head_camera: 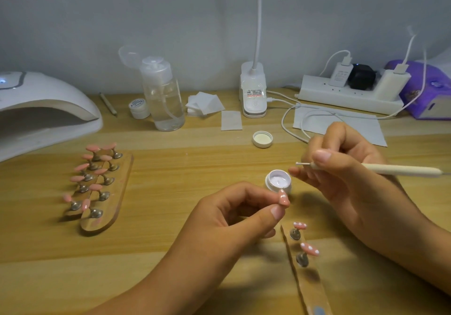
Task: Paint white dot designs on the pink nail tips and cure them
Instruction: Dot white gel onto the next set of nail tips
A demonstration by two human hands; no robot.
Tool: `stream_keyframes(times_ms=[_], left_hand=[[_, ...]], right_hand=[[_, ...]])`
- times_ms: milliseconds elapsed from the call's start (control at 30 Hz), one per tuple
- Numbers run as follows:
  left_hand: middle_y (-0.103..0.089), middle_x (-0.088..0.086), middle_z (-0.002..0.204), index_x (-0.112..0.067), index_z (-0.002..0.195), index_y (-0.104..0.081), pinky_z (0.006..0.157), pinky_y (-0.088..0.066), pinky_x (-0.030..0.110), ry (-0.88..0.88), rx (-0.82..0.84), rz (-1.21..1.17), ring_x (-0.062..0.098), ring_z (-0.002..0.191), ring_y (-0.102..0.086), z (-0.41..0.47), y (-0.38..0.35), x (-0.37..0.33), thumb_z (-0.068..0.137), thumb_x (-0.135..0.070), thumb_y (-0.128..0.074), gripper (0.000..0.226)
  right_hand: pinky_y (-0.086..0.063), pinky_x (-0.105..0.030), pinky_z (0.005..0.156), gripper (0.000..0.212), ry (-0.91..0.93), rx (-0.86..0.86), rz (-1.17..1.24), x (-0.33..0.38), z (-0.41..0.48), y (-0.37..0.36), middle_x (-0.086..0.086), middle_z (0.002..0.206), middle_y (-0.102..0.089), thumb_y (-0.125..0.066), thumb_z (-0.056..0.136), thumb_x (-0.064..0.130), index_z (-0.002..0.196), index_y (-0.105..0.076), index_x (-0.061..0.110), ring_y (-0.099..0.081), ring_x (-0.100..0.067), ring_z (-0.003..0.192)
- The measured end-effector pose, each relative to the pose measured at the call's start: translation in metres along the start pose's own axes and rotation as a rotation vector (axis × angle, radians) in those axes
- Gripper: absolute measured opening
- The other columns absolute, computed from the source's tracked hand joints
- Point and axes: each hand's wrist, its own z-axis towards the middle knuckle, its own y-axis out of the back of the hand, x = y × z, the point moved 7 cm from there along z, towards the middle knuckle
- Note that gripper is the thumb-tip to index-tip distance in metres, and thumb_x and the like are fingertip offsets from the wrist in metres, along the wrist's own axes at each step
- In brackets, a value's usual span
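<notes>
Lower right, nearest the viewer, a wooden strip (310, 288) carries two dotted tips (310, 249). If they are uncured, a passing wrist could smear them.

At centre, the left hand (227, 219) pinches a pink nail tip (283, 198) between thumb and forefinger, the other fingers curled in. The thumb sits close to its white dots and might smudge them.

Right of centre, the right hand (346, 175) pinches a dotting tool (390, 169), its point aimed left above the open pot of white gel (279, 180). An overloaded point could blob.

Farther left stands a rack of plain pink tips (97, 182). The curing lamp (44, 109) is at upper left.
</notes>
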Motion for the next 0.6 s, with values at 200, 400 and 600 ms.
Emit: stream_keyframes(times_ms=[200, 400, 600], left_hand=[[-0.071, -0.01, 0.08, -0.026, 0.079, -0.076, 0.069, -0.054, 0.018, 0.006, -0.002, -0.01, -0.001, 0.074, -0.062, 0.0, 0.0, 0.001, 0.073, -0.023, -0.074, 0.007], [-0.072, -0.01, 0.079, -0.023, 0.077, -0.076, 0.067, -0.052, 0.017, 0.013, -0.011, -0.02, -0.001, 0.073, -0.062, 0.0, 0.0, 0.001, 0.073, -0.018, -0.07, 0.008], [-0.072, -0.009, 0.079, -0.021, 0.077, -0.075, 0.065, -0.052, 0.016, 0.022, -0.016, -0.031, 0.001, 0.071, -0.062, 0.0, -0.001, 0.001, 0.072, -0.017, -0.07, 0.008]], right_hand=[[-0.056, -0.029, 0.066, 0.028, -0.053, 0.11, 0.107, -0.002, -0.004, -0.016, 0.003, 0.055, -0.049, -0.076, 0.073, 0.02, 0.06, -0.052, 0.021, -0.046, -0.007, 0.051], [-0.047, -0.018, 0.053, 0.021, -0.076, 0.115, 0.059, -0.003, -0.004, -0.017, 0.001, 0.056, -0.051, -0.065, 0.074, 0.018, 0.059, -0.051, 0.02, -0.046, -0.007, 0.052], [-0.042, -0.015, 0.05, 0.02, -0.067, 0.142, 0.025, -0.002, -0.005, -0.018, 0.0, 0.055, -0.05, -0.066, 0.074, 0.018, 0.06, -0.052, 0.021, -0.046, -0.007, 0.05]])
